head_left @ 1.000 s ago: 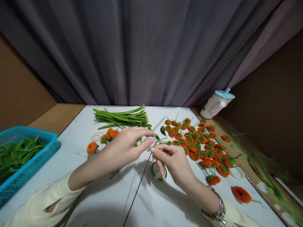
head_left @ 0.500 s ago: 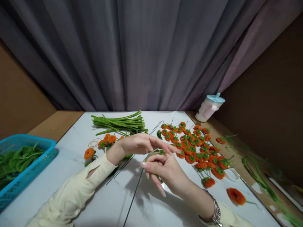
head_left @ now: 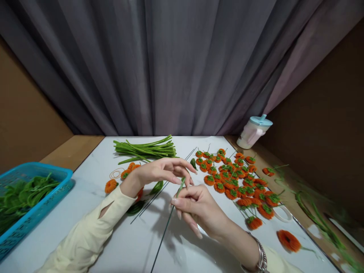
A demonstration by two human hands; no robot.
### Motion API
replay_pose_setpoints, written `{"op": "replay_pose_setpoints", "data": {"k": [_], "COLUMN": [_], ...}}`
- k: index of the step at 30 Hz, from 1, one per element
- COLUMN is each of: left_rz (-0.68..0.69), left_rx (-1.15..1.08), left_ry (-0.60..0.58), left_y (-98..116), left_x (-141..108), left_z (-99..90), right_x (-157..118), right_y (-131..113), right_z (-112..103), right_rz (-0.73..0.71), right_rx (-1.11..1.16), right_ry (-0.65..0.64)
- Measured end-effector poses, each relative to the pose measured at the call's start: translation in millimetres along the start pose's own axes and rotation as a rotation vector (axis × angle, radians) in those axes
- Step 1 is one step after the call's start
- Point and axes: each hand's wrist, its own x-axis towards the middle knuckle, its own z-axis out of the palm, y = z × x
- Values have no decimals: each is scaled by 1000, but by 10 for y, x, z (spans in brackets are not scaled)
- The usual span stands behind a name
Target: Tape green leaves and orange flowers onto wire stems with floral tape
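My right hand (head_left: 199, 210) pinches a thin dark wire (head_left: 162, 242) between thumb and fingers; a short fuzzy green piece (head_left: 179, 187) shows at the wire's upper end. Just above it, my left hand (head_left: 165, 170) is arched with fingers apart, its fingertips near the green piece. Nothing is visibly gripped by the left hand. To the right lie many orange fuzzy flowers (head_left: 230, 194) with green centres. A bundle of green stems (head_left: 146, 148) lies behind the left hand.
A blue basket (head_left: 36, 204) of green leaves stands at the left. A lidded cup (head_left: 251, 132) is at the back right. A single orange flower (head_left: 289, 241) lies front right. A white ring (head_left: 284, 218) and more wires (head_left: 148, 206) rest on the table.
My left hand's fingers have lifted and curled back from above my right hand, uncovering the green piece. My right hand's fingers have closed in more around the wire. The whole view has shifted slightly.
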Motion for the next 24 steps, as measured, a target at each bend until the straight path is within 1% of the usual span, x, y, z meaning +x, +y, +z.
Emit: {"op": "replay_pose_setpoints", "data": {"k": [4,6,9,12,15,20,24], "left_rz": [-37,-47,-81,-103,-97,-97,-61], "left_rx": [153,210,267,284,272,189,114], "left_ry": [30,72,159,201,197,140,96], "left_y": [173,245,308,334,355,384,309], "left_x": [-100,-139,-177,-191,-199,-234,-198], "left_z": [12,34,72,109,121,71,51], "right_x": [-7,-9,-6,2,7,3,-2], "right_y": [-33,-41,-34,-13,-1,-11,-1], "right_z": [5,0,-15,-33,-40,-30,-28], "right_rz": [7,1,0,-2,-12,-16,-2], "right_rx": [0,-5,-19,-24,-6,18,35], "right_ry": [12,10,3,11,7,3,5]}}
